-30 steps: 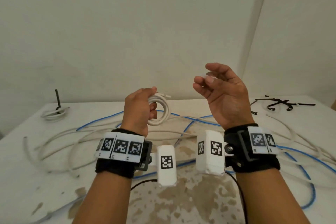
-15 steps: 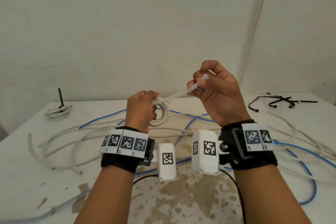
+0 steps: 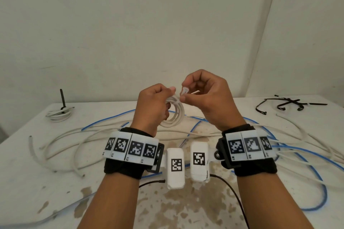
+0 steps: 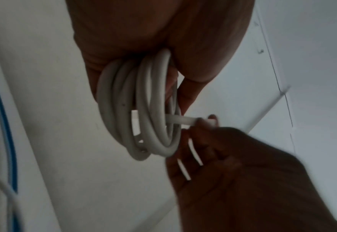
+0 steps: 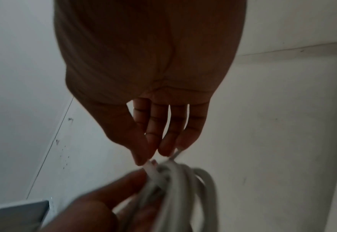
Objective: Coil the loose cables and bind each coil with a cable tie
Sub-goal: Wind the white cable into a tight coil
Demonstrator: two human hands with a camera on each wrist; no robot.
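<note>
My left hand (image 3: 158,102) grips a small coil of white cable (image 3: 175,115) and holds it up above the table. The coil (image 4: 143,106) has several turns, bunched in the left fingers. My right hand (image 3: 201,95) pinches a white cable tie (image 3: 185,91) between thumb and fingertips right at the top of the coil. In the left wrist view the tie (image 4: 185,120) passes through the coil's turns, its thin tail lying along the right fingers. The coil (image 5: 175,193) shows blurred below the right fingertips (image 5: 143,158).
Loose white cables (image 3: 78,141) and blue cables (image 3: 312,165) sprawl over the stained white table (image 3: 28,182). A tied white coil with a black tie (image 3: 59,113) lies at the back left. Black cable ties (image 3: 290,105) lie at the back right. Walls stand close behind.
My right hand came down and left from open and apart to pinching the tie at the coil. The tie, stretched between the hands half a second ago, is now drawn close.
</note>
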